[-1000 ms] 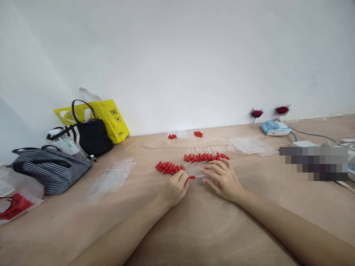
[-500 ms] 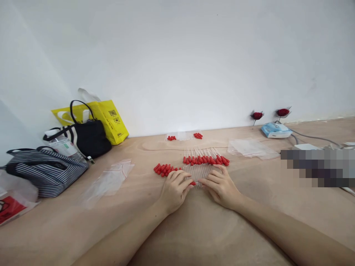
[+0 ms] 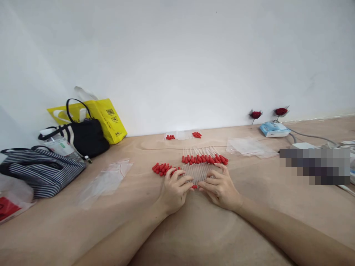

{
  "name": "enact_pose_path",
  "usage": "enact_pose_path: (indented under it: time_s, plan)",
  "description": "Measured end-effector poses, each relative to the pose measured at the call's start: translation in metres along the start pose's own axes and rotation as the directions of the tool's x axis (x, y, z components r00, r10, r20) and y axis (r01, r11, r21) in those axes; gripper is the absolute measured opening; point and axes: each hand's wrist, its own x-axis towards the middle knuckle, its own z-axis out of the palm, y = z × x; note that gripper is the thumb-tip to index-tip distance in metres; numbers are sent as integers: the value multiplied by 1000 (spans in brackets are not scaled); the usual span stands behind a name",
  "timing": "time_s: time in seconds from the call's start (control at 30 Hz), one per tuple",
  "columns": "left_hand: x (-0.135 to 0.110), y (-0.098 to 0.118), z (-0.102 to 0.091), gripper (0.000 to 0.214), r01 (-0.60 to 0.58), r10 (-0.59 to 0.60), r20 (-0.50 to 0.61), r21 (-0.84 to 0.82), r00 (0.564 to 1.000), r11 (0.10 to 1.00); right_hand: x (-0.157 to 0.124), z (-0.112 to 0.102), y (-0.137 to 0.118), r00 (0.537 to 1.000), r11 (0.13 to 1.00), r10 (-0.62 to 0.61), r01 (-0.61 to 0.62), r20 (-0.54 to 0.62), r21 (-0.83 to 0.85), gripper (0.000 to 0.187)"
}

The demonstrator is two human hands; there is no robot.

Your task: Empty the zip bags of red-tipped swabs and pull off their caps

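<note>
Between the thumb and fingertips of my left hand [image 3: 176, 189] is a red rubber bulb [image 3: 195, 187]. My right hand [image 3: 222, 189] is closed just to the right of it, its thumb and forefinger pinched at the lower end of a clear thin tube; the fingers partly hide the grip. A row of clear tubes [image 3: 196, 173] lies side by side between the hands. Loose red bulbs [image 3: 161, 169] are piled beyond my left hand, some hidden by its fingers. Farther back, tubes fitted with red bulbs [image 3: 203, 159] lie in a row, bulbs toward me.
A clear bag with red bulbs and tubes [image 3: 183, 135] lies by the wall. Flat zip bags are at left [image 3: 111, 179] and right [image 3: 249, 146]. Handbags [image 3: 85, 138] and a yellow bag [image 3: 116, 127] stand left; a blue-white pack [image 3: 274, 129] and cables lie right.
The red bulb at my left fingertips has moved slightly down toward me, and my right thumb and forefinger have come down beside it. The whole view has shifted slightly.
</note>
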Motion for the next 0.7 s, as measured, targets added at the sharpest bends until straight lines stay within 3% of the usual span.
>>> enact_pose_path:
  time_s: [0.7]
  plan:
    - [1,2,-3,14,12,-8,63,-59,998,998,-2,-1,0,997,1000,-17,19,-74,24,14]
